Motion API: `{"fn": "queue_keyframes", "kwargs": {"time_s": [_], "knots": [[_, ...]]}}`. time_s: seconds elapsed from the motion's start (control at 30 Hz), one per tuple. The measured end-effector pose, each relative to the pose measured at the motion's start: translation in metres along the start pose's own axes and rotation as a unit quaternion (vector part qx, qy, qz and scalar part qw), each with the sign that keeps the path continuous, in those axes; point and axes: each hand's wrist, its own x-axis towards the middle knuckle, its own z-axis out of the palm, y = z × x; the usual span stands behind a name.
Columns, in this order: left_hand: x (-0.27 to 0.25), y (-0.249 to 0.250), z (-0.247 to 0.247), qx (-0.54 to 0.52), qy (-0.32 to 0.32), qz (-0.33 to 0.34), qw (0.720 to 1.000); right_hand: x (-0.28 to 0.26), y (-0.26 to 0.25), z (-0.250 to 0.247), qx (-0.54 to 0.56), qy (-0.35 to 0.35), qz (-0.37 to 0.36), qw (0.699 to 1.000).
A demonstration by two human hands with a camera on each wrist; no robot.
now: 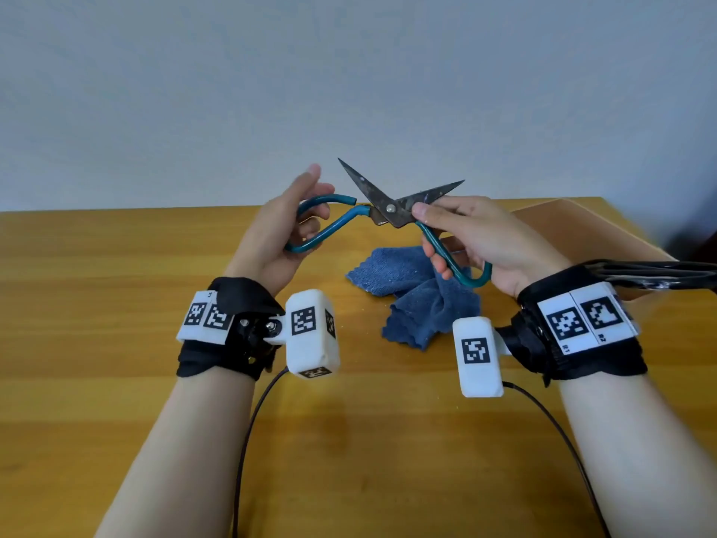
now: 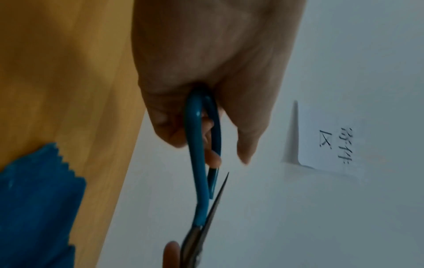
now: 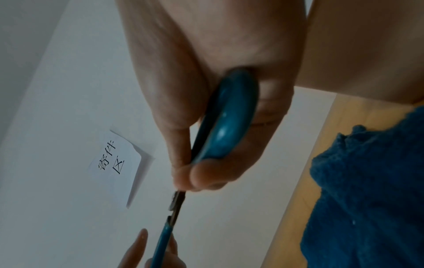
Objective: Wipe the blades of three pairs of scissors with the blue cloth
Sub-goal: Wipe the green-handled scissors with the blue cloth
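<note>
A pair of scissors with dark, stained blades and teal loop handles hangs above the table, its blades spread wide and pointing up. My left hand grips the left handle loop, fingers through it. My right hand grips the right handle loop, with the thumb pressed near the pivot. The blue cloth lies crumpled on the table below the scissors, touched by neither hand; it also shows as blue cloth and blue cloth in the wrist views.
The wooden table runs to a pale wall. A brown cardboard box stands at the right behind my right hand. A paper notice hangs on the wall. Cables trail from both wrist cameras.
</note>
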Motion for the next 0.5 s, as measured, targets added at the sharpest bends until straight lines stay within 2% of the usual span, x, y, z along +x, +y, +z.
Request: {"fn": "queue_keyframes", "kwargs": {"time_s": [0.07, 0.17, 0.23, 0.33, 0.37, 0.4, 0.5], "knots": [[0.001, -0.002, 0.002, -0.112, 0.019, -0.026, 0.993, 0.001, 0.001, 0.0, 0.013, 0.007, 0.0, 1.0], [0.003, -0.007, 0.009, -0.247, 0.021, -0.037, 0.968, 0.003, 0.003, 0.002, 0.034, 0.02, -0.001, 0.999], [0.002, -0.01, 0.017, -0.348, 0.022, -0.035, 0.937, 0.005, 0.004, 0.005, 0.049, 0.039, -0.001, 0.998], [-0.002, -0.012, 0.034, -0.485, 0.041, -0.024, 0.873, 0.007, 0.005, 0.009, 0.067, 0.061, -0.002, 0.996], [-0.004, -0.013, 0.039, -0.495, 0.041, -0.02, 0.868, 0.007, 0.006, 0.011, 0.069, 0.063, -0.004, 0.996], [-0.005, -0.013, 0.045, -0.479, 0.032, -0.018, 0.877, 0.007, 0.006, 0.013, 0.072, 0.062, -0.007, 0.995], [-0.009, -0.017, 0.059, -0.35, -0.051, -0.03, 0.935, 0.007, 0.004, 0.02, 0.076, 0.054, -0.017, 0.996]]}}
